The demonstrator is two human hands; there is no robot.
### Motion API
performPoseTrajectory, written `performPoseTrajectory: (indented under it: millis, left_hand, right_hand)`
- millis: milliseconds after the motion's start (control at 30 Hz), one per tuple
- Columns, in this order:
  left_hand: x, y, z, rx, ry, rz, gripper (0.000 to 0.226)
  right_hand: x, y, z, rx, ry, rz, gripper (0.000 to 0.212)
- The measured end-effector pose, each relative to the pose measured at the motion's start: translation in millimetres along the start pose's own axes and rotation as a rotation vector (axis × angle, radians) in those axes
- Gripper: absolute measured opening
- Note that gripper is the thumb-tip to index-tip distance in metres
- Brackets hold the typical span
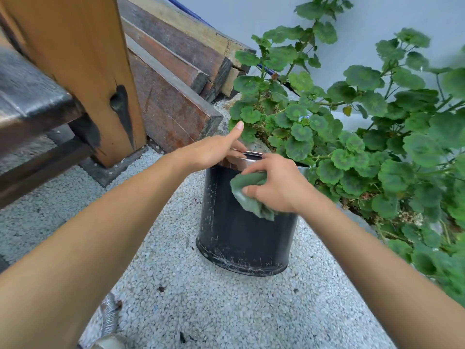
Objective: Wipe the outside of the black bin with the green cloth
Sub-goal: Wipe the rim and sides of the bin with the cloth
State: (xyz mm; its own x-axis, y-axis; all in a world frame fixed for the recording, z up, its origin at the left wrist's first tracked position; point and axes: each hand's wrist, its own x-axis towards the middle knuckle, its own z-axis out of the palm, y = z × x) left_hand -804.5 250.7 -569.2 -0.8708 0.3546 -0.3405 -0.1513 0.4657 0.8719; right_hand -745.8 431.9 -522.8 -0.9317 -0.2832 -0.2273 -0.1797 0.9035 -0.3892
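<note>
Right hand (279,183): closed around the bunched green cloth (247,195), thumb clamped over the top of the wad, cloth pressed against the upper part of the near wall of the black bin (241,238). A loose tail of cloth hangs below the palm, against the bin's side.

Left hand (216,152): resting on the bin's top edge at the left rear, fingers curled over the shiny metal rim (251,157), index finger raised and pointing away. It holds no cloth; it appears to be steadying the bin.

Black bin: upright on the pebbled floor (226,311), close beside the leafy plant (352,147) on its right, with stacked timber planks (171,79) and a wooden post (83,66) behind and to the left, apart from it.

Progress, as judged: wiping is under way, with cloth in contact near the top of the near face. The wall below the cloth shows pale specks, a vertical streak at the left side and heavy scuffing around the bottom band (241,263). Whether these marks are dirt or permanent wear cannot be told. No clearly cleaner patch stands out, so the extent already wiped cannot be confirmed.

Remaining, as judged: the lower near wall and bottom band look unfinished. The far side and the side facing the plant are hidden, condition unknown; reaching them would probably require turning the bin.
</note>
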Motion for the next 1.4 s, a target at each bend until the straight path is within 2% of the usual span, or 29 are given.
performPoseTrajectory:
  millis: [67, 133, 233, 300, 400, 533, 600, 733, 833, 967, 1067, 1133, 1200, 1300, 1400]
  left_hand:
    - [-0.2, 0.8, -1.5, 0.045, -0.002, -0.003, 0.084]
    - [0.6, -3.1, -2.9, 0.128, -0.009, -0.007, 0.086]
    - [-1.8, -13.6, -5.0, 0.342, 0.061, -0.065, 0.097]
    - [-6.9, -14.3, -4.4, 0.384, 0.072, -0.06, 0.097]
    - [-13.6, 2.3, -1.6, 0.392, 0.029, 0.027, 0.074]
    - [-17.8, 27.7, -1.6, 0.41, -0.129, 0.092, 0.047]
    - [-18.0, 31.1, 4.9, 0.455, -0.166, 0.124, 0.045]
    - [-18.9, 27.9, 20.1, 0.489, -0.104, 0.147, 0.045]
    - [-15.7, 23.3, 15.2, 0.405, -0.016, 0.164, 0.048]
    - [-9.4, 23.2, 9.7, 0.331, -0.001, 0.181, 0.047]
    - [-2.2, 27.1, 11.9, 0.319, 0.003, 0.199, 0.048]
    - [3.0, 26.6, 10.5, 0.308, -0.004, 0.193, 0.047]
    - [8.5, 24.1, 8.1, 0.308, -0.012, 0.173, 0.043]
    - [15.1, 19.9, 6.5, 0.294, 0.02, 0.138, 0.039]
    - [17.8, 21.9, 4.6, 0.205, 0.043, -0.021, 0.058]
  right_hand:
    - [11.7, -3.0, -13.7, 0.003, -0.138, 0.113, 0.022]
    - [19.2, -2.7, -19.5, 0.014, -0.171, 0.143, 0.019]
    - [17.3, 9.8, -27.3, 0.126, -0.225, 0.113, 0.013]
    - [11.9, 25.3, -37.3, 0.214, -0.311, 0.081, 0.014]
    - [5.9, 58.9, -58.0, 0.214, -0.388, -0.015, 0.021]
    - [5.3, 109.7, -78.1, 0.261, -0.463, -0.111, 0.022]
    - [10.7, 127.1, -78.1, 0.292, -0.456, -0.103, 0.021]
    - [20.6, 139.2, -75.1, 0.393, -0.235, -0.041, 0.037]
    - [15.9, 137.1, -71.7, 0.471, -0.025, -0.087, 0.032]
    - [-1.0, 119.2, -53.5, 0.551, 0.386, -0.276, 0.033]
    - [-3.4, 96.0, -29.8, 0.372, 0.689, -0.458, 0.034]
    - [1.5, 86.6, -13.5, 0.267, 0.805, -0.589, 0.033]
    - [8.9, 82.6, 2.9, 0.198, 0.827, -0.675, 0.031]
    - [18.9, 82.5, 28.3, 0.079, 0.766, -0.72, 0.03]
    - [25.9, 86.4, 47.3, -0.024, 0.678, -0.777, 0.031]
